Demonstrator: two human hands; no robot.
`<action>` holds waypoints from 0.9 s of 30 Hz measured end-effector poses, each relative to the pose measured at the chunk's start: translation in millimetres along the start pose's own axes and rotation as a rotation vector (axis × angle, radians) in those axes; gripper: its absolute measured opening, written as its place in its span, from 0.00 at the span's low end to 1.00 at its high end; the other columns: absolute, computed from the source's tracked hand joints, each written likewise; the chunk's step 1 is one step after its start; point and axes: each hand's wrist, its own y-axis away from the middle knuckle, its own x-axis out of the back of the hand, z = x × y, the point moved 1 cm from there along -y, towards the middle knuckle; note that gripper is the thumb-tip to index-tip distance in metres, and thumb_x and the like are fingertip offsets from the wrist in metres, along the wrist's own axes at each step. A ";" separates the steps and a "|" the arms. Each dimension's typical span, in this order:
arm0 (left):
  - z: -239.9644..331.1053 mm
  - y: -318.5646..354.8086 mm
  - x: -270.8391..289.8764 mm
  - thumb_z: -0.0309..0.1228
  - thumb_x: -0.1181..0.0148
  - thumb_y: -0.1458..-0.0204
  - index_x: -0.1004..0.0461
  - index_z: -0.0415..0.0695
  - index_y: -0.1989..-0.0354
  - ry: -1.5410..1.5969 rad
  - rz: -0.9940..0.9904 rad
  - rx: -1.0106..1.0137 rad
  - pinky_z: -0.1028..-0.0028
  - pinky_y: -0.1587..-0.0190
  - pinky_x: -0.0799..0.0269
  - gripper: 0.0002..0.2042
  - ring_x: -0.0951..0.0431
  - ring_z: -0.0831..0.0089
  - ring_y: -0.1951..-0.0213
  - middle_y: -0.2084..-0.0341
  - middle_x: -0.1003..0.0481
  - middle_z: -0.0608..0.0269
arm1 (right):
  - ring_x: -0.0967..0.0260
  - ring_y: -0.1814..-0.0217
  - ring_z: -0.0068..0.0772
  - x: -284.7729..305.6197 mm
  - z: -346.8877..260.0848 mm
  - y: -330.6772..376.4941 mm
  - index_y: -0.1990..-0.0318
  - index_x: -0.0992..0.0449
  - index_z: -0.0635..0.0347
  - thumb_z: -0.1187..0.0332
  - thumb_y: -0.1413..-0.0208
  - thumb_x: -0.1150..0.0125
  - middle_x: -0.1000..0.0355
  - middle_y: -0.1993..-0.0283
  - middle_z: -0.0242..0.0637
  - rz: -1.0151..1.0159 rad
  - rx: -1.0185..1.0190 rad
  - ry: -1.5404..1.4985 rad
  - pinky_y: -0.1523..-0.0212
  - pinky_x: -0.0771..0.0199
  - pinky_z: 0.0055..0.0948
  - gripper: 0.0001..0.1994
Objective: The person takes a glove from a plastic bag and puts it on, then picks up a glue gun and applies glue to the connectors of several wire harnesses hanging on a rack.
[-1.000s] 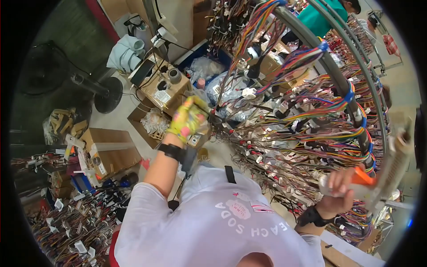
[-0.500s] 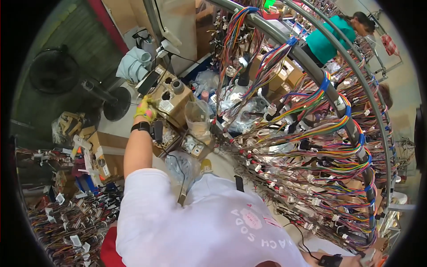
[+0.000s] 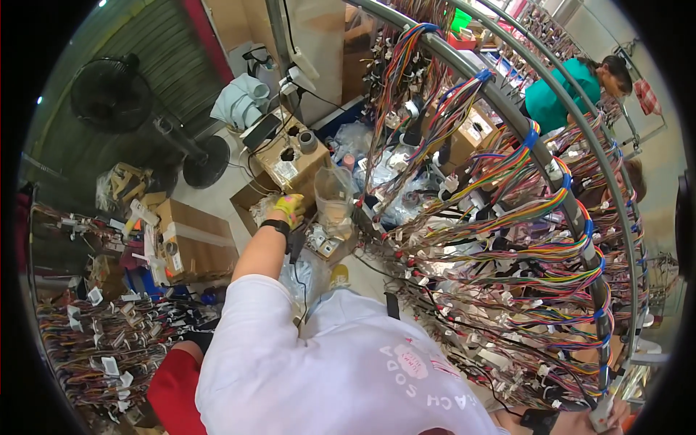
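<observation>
My left hand (image 3: 290, 208), in a yellow glove with pink patches, is above the space between an open cardboard box (image 3: 245, 205) of small pale parts and a clear plastic bag (image 3: 335, 194). Its fingers are too small and foreshortened to show whether they grip anything. A black band (image 3: 275, 225) circles that wrist, with a dark device and cable beside it. At the lower right edge, my right hand (image 3: 618, 415) is closed around a white connector piece (image 3: 601, 415), partly cut off by the dark rim. A black device (image 3: 539, 420) sits on the right wrist.
Curved metal rails (image 3: 507, 101) hung with bundled coloured wires (image 3: 500, 235) fill the right side. A holed carton (image 3: 290, 161), a black floor fan (image 3: 112, 94) and another carton (image 3: 192, 235) stand left. A person in a teal top (image 3: 554, 94) bends beyond the rails.
My left hand has moved right and nearer to me, from beside the holed carton to near the plastic bag. The view has shifted slightly. My right hand stays at the lower right with the white connector.
</observation>
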 end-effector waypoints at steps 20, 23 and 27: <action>4.5 258.3 -217.8 0.19 0.53 0.52 0.30 0.38 0.58 -0.155 -0.352 -1.105 0.75 0.52 0.35 0.12 0.29 0.75 0.58 0.63 0.27 0.63 | 0.31 0.69 0.29 -100.1 -52.0 129.1 0.39 0.47 0.68 0.60 0.48 0.38 0.28 0.65 0.42 -0.934 -1.057 -0.880 0.66 0.28 0.28 0.34; 2.1 260.3 -229.8 0.20 0.52 0.50 0.31 0.38 0.56 -0.119 -0.237 -1.162 0.77 0.51 0.35 0.12 0.29 0.76 0.58 0.61 0.27 0.64 | 0.31 0.64 0.28 -104.6 -49.2 152.7 0.42 0.43 0.70 0.60 0.46 0.42 0.29 0.62 0.42 -1.151 -1.110 -0.836 0.62 0.30 0.27 0.30; 6.8 259.4 -246.9 0.23 0.51 0.45 0.32 0.38 0.55 0.006 -0.266 -1.153 0.76 0.50 0.35 0.10 0.29 0.76 0.59 0.62 0.28 0.65 | 0.30 0.62 0.25 -112.0 -43.1 195.7 0.42 0.40 0.66 0.68 0.44 0.45 0.28 0.60 0.38 -1.436 -1.060 -0.799 0.57 0.29 0.25 0.24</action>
